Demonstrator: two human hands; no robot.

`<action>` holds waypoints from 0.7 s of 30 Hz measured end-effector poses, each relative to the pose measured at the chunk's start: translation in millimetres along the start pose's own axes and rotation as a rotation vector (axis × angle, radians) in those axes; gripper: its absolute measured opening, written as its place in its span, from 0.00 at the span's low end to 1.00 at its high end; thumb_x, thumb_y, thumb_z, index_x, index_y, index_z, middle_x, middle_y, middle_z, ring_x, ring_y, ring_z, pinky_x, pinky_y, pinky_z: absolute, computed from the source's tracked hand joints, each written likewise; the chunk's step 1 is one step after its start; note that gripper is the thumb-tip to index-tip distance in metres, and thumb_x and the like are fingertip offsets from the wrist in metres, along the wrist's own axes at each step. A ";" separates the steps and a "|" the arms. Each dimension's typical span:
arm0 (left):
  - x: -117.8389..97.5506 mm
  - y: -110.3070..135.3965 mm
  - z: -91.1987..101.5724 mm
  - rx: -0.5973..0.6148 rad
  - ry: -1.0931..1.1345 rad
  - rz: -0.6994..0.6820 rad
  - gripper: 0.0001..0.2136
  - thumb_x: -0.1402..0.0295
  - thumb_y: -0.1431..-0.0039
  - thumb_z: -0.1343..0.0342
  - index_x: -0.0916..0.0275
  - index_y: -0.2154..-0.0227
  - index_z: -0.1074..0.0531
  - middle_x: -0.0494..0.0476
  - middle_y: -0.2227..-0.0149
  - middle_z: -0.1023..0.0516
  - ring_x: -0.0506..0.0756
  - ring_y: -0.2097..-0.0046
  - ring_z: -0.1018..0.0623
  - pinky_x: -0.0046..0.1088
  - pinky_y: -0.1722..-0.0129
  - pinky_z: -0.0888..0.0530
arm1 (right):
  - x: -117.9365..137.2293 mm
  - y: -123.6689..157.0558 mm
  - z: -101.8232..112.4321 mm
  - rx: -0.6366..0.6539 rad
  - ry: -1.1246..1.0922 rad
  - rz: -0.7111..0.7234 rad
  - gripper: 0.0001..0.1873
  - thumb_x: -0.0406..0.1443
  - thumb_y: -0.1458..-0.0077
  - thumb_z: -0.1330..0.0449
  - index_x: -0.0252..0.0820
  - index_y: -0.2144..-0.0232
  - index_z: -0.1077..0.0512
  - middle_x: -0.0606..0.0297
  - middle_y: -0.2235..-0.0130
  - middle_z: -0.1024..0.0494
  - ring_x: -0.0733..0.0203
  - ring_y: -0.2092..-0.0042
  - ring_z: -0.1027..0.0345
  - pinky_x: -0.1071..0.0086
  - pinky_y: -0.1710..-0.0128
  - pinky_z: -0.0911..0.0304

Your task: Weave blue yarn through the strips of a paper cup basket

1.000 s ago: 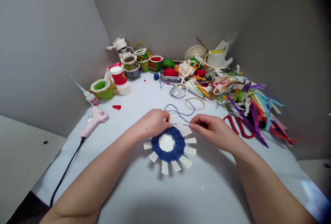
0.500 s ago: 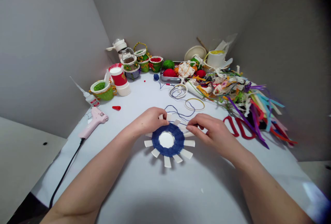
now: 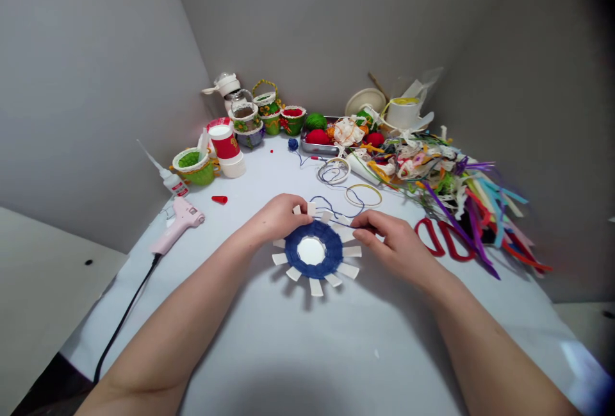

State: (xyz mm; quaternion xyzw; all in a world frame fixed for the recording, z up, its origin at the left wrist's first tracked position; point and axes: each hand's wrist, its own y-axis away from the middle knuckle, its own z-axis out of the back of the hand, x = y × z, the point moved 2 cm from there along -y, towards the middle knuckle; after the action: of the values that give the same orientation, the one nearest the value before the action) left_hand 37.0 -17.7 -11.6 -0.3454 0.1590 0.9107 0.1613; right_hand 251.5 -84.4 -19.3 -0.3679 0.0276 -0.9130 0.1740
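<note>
A paper cup (image 3: 294, 260) with its side cut into splayed white strips is held above the table, its round white base in the middle. Blue yarn is woven round that base in a broad ring. At the cup's upper left edge, my left hand (image 3: 283, 216) pinches a strip between thumb and fingers. To the right, my right hand (image 3: 387, 236) has its thumb and fingers closed on the blue yarn (image 3: 335, 221), which runs taut across the upper strips. Slack yarn loops behind the cup, leading back to a small blue ball (image 3: 293, 145).
A pink glue gun (image 3: 180, 220), glue bottle (image 3: 173, 182) and red cap (image 3: 220, 199) lie left. Small woven baskets (image 3: 247, 118) line the back beside a metal tray (image 3: 327, 149) of yarn balls. Red-handled scissors (image 3: 454, 243) lie by heaped ribbons (image 3: 473, 211) at right.
The cup and both hands appear slightly higher in the view, and the whole scene has shifted a little. Both hands keep their hold, with the yarn still stretched between them.
</note>
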 end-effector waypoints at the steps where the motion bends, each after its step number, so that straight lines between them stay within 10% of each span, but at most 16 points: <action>1: 1.6 -0.8 -0.4 -0.007 0.016 0.013 0.10 0.60 0.52 0.45 0.63 0.74 0.28 0.48 0.80 0.33 0.48 0.77 0.36 0.23 0.78 0.40 | -0.9 -0.8 -2.2 0.020 -0.021 -0.023 0.13 0.43 0.40 0.49 0.41 0.68 0.32 0.66 0.70 0.28 0.63 0.69 0.38 0.71 0.69 0.43; 10: 4.6 -1.7 -2.3 0.003 0.103 0.030 0.11 0.61 0.52 0.46 0.62 0.71 0.28 0.48 0.77 0.31 0.48 0.76 0.34 0.22 0.77 0.39 | -14.1 -3.9 -22.5 0.083 -0.247 -0.256 0.18 0.46 0.44 0.48 0.39 0.77 0.34 0.70 0.76 0.36 0.66 0.73 0.45 0.73 0.75 0.49; 21: -19.0 22.1 19.4 0.227 -0.071 -0.135 0.13 0.61 0.51 0.44 0.60 0.63 0.27 0.52 0.63 0.23 0.53 0.64 0.26 0.25 0.66 0.32 | 1.6 0.1 -10.4 0.111 -0.182 -0.169 0.14 0.41 0.44 0.48 0.38 0.76 0.31 0.69 0.77 0.33 0.66 0.73 0.43 0.73 0.75 0.48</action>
State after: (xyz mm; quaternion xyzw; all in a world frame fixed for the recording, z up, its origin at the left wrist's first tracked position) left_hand 30.4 -33.3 19.1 -0.3023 0.2314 0.8856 0.2659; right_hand 243.4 -85.9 -25.8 -0.4402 -0.0701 -0.8873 0.1184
